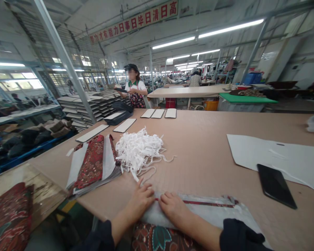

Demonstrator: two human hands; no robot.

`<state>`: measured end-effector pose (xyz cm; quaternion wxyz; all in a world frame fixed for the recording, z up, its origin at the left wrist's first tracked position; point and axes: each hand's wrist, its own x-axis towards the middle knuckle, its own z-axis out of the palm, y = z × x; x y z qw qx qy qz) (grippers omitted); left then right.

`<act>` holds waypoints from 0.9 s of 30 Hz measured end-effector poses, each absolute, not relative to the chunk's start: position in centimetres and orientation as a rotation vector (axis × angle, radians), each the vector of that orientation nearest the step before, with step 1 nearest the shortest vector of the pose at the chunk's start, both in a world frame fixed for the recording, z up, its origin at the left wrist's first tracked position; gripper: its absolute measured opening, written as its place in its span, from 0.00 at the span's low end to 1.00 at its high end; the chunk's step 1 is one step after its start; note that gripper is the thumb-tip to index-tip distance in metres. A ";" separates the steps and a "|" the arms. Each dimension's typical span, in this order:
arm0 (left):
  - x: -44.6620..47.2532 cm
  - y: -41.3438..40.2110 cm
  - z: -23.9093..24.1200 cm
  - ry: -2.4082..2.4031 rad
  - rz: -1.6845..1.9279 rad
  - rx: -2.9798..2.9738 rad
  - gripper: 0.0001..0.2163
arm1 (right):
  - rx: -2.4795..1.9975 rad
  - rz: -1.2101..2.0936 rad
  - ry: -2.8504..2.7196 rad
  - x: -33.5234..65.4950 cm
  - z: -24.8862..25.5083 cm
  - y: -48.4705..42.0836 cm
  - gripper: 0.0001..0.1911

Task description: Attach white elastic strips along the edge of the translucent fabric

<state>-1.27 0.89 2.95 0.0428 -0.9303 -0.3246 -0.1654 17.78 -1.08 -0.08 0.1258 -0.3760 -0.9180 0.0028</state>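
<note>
A patterned fabric piece with pale backing (206,211) lies at the table's near edge. A narrow dark red strip runs along its upper part, and red-brown print with a teal motif shows at the bottom. My left hand (140,198) rests at the strip's left end, fingers apart and slightly bent, close to the white tape pile. Just right of it, my right hand (174,208) presses on the same piece, its fingers bent and close together over the strip. What lies under the fingertips is hidden. The heap of white tape (138,148) sits beyond my left hand.
To the left lies a stack of printed fabric pieces (90,164). A black phone (276,184) and a white sheet (274,155) are on the right. Pale panels (157,113) lie along the far edge. A co-worker (136,89) stands beyond, holding a dark piece.
</note>
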 end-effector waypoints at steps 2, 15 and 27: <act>-1.8 0.4 3.3 -0.964 -0.489 -2.814 0.07 | -1.137 0.071 -2.666 17.8 0.1 -0.8 0.06; -2.9 -1.1 1.2 -1.352 -0.483 -2.806 0.05 | -0.901 0.072 -2.670 15.7 -0.5 -0.1 0.05; -2.4 -1.4 2.0 -1.259 -0.203 -2.750 0.10 | -1.134 -0.092 -2.676 17.1 -0.5 -2.5 0.08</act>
